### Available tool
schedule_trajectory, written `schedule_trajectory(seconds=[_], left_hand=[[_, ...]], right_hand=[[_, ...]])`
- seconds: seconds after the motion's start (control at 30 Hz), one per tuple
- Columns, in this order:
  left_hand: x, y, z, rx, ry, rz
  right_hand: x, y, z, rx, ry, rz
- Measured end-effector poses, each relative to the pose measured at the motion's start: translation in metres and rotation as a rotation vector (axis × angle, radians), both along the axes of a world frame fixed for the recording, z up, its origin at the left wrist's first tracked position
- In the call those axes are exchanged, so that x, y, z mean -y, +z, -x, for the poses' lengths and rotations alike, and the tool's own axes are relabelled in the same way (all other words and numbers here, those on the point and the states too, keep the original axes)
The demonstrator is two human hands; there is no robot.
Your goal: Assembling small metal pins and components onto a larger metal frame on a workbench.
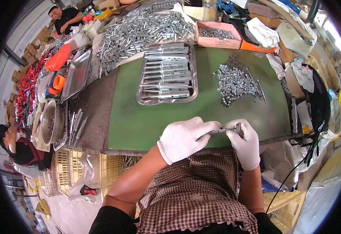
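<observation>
Both my hands wear white knit gloves and meet over the near edge of a green work mat [139, 128]. Between them lies a short grey metal tube [218, 131], roughly level, with a small hole in its side. Its left part is pinched by the thumb and fingers of my left hand [185, 139]. My right hand [244, 145] curls around the other end, partly hiding it. Beyond my left hand stands a steel tray [163, 102] with a stack of slim metal tubes with narrow tips [166, 74]. Small metal pieces [234, 84] lie heaped beyond my right hand.
Thin rods [261, 91] lie beside the heap. A pink box [220, 42] of small parts and a large pile of metal cylinders [139, 33] are at the back. Left are a shallow steel tray [77, 74] and a metal bowl [45, 117]. Two people [66, 21] work at left.
</observation>
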State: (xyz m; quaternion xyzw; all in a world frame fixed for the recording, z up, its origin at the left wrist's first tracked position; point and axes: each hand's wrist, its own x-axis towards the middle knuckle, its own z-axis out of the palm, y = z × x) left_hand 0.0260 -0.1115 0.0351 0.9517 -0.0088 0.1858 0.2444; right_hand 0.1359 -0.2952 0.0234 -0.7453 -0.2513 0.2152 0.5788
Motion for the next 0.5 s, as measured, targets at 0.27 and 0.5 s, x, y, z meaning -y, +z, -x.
schedule_trajectory(seconds=[0.27,0.5], left_hand=[[0.002,0.000,-0.004,0.052,0.010,-0.028],[0.015,0.000,-0.006,-0.128,0.076,-0.195]], right_hand=[[-0.002,-0.001,-0.001,-0.003,-0.030,-0.095],[0.000,-0.004,-0.058,0.392,-0.157,0.112]])
